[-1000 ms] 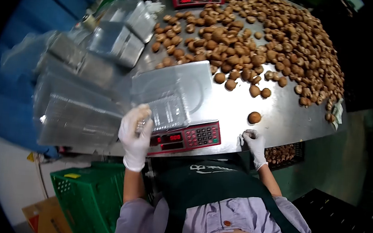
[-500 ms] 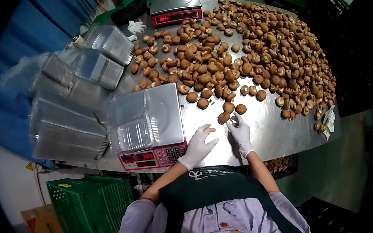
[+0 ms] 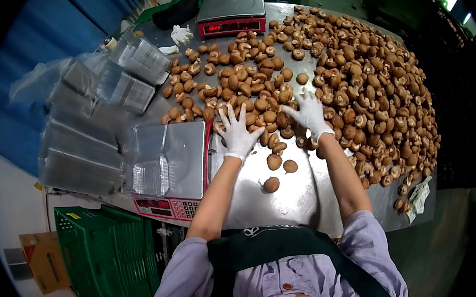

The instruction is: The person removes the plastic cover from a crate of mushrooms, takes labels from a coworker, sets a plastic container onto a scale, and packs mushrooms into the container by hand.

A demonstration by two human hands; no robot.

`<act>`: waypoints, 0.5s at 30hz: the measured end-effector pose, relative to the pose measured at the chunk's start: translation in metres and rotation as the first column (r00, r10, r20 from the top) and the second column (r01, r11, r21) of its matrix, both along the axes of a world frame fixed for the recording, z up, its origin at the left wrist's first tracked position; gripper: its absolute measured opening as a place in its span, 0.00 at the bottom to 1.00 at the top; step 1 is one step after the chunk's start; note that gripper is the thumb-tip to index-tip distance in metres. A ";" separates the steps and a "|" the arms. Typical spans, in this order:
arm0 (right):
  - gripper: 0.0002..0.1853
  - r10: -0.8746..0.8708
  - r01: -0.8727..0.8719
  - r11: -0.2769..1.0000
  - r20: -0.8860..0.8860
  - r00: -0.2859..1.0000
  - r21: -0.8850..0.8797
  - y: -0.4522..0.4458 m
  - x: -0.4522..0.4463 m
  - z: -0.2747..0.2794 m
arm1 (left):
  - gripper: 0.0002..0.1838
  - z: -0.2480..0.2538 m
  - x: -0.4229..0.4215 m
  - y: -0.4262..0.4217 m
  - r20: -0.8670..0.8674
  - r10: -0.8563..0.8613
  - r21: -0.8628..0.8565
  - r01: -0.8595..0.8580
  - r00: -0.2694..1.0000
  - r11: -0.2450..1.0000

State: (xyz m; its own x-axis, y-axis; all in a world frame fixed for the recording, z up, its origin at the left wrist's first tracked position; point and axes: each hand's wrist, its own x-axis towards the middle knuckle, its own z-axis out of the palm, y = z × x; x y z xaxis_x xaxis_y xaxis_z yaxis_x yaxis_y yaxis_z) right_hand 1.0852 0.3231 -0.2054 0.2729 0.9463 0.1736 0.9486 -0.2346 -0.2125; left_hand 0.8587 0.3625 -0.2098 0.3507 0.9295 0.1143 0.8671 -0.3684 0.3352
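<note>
Brown mushrooms (image 3: pixel 367 97) lie in a large heap on the right of the metal table, with a looser group (image 3: pixel 244 75) to its left. Wearing a white glove, my left hand (image 3: pixel 239 133) is spread over the near edge of the looser group. My right hand (image 3: pixel 310 116), also gloved, reaches with fingers apart over mushrooms between that group and the heap. Neither hand has closed round anything. Closer to my body, a few separate mushrooms (image 3: pixel 271 184) sit on bare metal. Left of my left arm stands a red-and-silver scale (image 3: pixel 183 155) bearing a clear plastic tray (image 3: pixel 152 176).
Stacks of clear trays (image 3: pixel 79 151) fill the table's left side. A second scale (image 3: pixel 232 15) stands at the back, near crumpled white gloves (image 3: pixel 181 35). Green crates (image 3: pixel 104 250) are below the left edge. A pale cloth or paper (image 3: pixel 419 195) lies at the right edge.
Both hands have moved forward, away from my body, to the mushrooms, and their fingers have spread. The view has shifted slightly. Several mushrooms near the front now lie in different spots.
</note>
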 end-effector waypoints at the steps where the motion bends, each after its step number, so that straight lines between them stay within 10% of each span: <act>1: 0.37 0.023 -0.019 0.996 0.047 0.999 -0.085 -0.001 -0.005 -0.007 | 0.48 -0.001 0.002 -0.006 -0.027 -0.010 -0.003 0.010 1.000 1.000; 9: 0.26 0.179 -0.115 0.977 -0.401 0.898 0.179 -0.077 -0.040 -0.006 | 0.48 -0.008 -0.027 -0.070 -0.009 -0.113 -0.051 0.112 0.994 0.992; 13: 0.24 0.156 -0.076 0.975 -0.395 0.905 0.211 -0.118 -0.063 -0.005 | 0.45 -0.010 -0.032 -0.111 -0.106 -0.259 -0.057 0.254 0.960 0.965; 15: 0.21 0.215 -0.108 0.939 -0.312 0.925 0.326 -0.134 -0.077 -0.010 | 0.38 -0.023 -0.034 -0.134 0.153 -0.308 -0.042 0.318 0.939 0.947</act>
State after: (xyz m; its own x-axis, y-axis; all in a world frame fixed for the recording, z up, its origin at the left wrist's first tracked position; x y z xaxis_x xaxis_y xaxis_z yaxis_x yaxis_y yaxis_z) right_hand 1.0085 0.1889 -0.2155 0.2131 0.9009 0.3782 0.8261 0.0406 -0.5621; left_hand 0.8243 0.2285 -0.2332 0.6098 0.7823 0.1271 0.6528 -0.5867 0.4793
